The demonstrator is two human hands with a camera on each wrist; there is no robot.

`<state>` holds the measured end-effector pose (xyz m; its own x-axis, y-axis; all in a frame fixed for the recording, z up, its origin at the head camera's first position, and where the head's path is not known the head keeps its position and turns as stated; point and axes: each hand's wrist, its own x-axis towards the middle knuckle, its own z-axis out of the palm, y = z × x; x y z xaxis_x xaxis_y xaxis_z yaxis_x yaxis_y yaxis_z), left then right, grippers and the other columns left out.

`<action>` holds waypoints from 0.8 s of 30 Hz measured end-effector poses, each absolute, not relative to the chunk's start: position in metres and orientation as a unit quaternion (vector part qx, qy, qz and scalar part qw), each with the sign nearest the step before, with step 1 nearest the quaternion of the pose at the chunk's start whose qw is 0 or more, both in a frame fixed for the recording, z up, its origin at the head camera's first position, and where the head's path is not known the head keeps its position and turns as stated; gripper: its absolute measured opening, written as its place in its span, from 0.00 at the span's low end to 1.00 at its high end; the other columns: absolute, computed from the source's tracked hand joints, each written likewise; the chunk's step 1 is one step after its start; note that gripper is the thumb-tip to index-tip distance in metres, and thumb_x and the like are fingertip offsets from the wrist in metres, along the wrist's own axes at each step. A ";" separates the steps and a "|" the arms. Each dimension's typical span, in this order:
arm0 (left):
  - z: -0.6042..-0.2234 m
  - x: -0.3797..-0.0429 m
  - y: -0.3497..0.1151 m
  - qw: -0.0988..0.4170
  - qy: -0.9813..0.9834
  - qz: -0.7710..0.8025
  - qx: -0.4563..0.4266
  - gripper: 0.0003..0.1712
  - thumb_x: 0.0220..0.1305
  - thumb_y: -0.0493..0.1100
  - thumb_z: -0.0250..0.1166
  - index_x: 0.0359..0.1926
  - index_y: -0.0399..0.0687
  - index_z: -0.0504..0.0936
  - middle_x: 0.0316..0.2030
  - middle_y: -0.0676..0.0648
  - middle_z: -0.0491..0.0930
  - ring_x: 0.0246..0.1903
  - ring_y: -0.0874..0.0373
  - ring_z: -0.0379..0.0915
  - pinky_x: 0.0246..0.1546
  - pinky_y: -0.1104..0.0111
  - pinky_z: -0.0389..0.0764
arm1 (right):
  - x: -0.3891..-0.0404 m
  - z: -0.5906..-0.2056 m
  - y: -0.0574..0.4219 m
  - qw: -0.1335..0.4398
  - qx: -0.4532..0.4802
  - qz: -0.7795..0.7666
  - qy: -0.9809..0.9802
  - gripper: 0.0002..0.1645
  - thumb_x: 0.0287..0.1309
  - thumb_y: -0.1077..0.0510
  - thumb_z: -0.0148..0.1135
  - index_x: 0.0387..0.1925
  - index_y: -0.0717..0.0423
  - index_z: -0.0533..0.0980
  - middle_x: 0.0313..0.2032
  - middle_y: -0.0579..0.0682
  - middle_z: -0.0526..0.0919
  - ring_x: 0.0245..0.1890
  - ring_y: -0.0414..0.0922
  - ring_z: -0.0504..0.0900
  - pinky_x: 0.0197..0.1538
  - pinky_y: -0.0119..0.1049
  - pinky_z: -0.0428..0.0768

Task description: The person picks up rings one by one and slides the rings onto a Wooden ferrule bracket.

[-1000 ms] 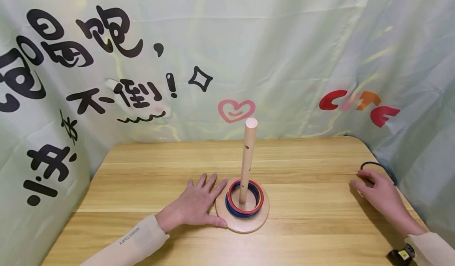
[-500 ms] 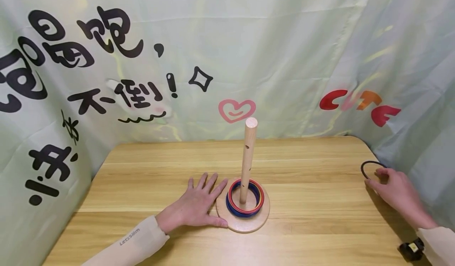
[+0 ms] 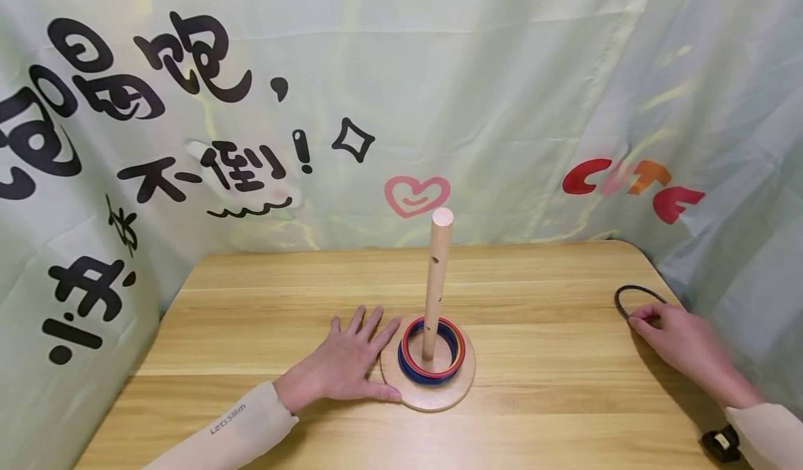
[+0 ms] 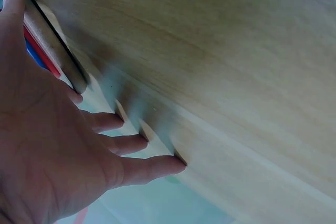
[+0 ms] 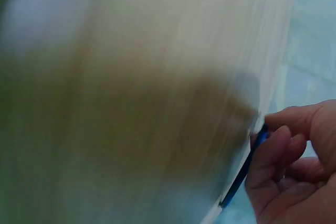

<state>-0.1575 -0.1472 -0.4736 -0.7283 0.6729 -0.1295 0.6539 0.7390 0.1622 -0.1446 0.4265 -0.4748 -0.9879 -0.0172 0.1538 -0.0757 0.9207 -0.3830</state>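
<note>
In the head view my left hand (image 3: 345, 365) lies with spread fingers at the left side of a round wooden base (image 3: 433, 402), its thumb and index finger touching the rim. From that base rises an upright wooden peg (image 3: 438, 275). Stacked around the peg's foot are several rings, with a red ring (image 3: 434, 376) on top and dark blue ones below. At the table's right edge my right hand (image 3: 686, 341) pinches a dark blue ring (image 3: 636, 288) between thumb and fingers. The right wrist view shows this ring (image 5: 244, 169) edge-on, close to the tabletop.
The wooden table (image 3: 282, 282) has rounded far corners. A pale printed curtain (image 3: 502, 107) hangs behind it and along both sides. A small black wrist camera (image 3: 721, 445) sits below the right sleeve.
My right hand first shifted rightward toward the table edge, then came back left, and the dark blue ring moved left with it. My left hand and the peg stand have stayed put.
</note>
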 end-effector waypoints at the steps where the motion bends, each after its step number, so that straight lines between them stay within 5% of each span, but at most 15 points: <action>1: -0.474 -0.157 -0.147 0.090 0.928 0.054 0.357 0.70 0.61 0.88 0.60 0.89 0.51 0.53 0.83 0.29 0.53 0.78 0.21 0.50 0.59 0.19 0.63 | -0.143 -0.475 0.422 0.082 0.031 0.203 -0.975 0.05 0.71 0.61 0.70 0.38 0.60 0.86 0.29 0.46 0.84 0.28 0.39 0.75 0.32 0.40 0.72; 6: -0.474 -0.157 -0.147 0.093 0.928 0.057 0.357 0.70 0.61 0.88 0.60 0.89 0.52 0.52 0.83 0.29 0.52 0.78 0.21 0.49 0.60 0.18 0.62 | -0.135 -0.473 0.390 0.112 0.066 0.241 -0.962 0.02 0.65 0.65 0.73 0.37 0.57 0.85 0.29 0.41 0.85 0.27 0.30 0.75 0.29 0.33 0.73; 17: -0.480 -0.158 -0.149 0.080 0.925 0.066 0.365 0.71 0.61 0.89 0.57 0.89 0.49 0.53 0.83 0.28 0.53 0.78 0.19 0.50 0.58 0.17 0.61 | -0.119 -0.446 0.318 0.191 0.205 0.300 -0.912 0.21 0.49 0.74 0.83 0.36 0.48 0.85 0.27 0.31 0.80 0.24 0.31 0.74 0.27 0.24 0.71; 24: -0.479 -0.158 -0.149 0.079 0.926 0.056 0.364 0.71 0.61 0.90 0.56 0.89 0.51 0.53 0.83 0.29 0.52 0.78 0.20 0.49 0.59 0.17 0.61 | -0.105 -0.427 0.289 0.181 0.259 0.330 -0.889 0.09 0.64 0.59 0.81 0.37 0.44 0.86 0.29 0.30 0.80 0.25 0.32 0.76 0.28 0.23 0.74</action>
<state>-0.1582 -0.1492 -0.4794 -0.7231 0.6825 -0.1062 0.6646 0.7294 0.1623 -0.1048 0.2889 -0.4266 -0.8002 -0.3413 0.4931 -0.5804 0.6479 -0.4934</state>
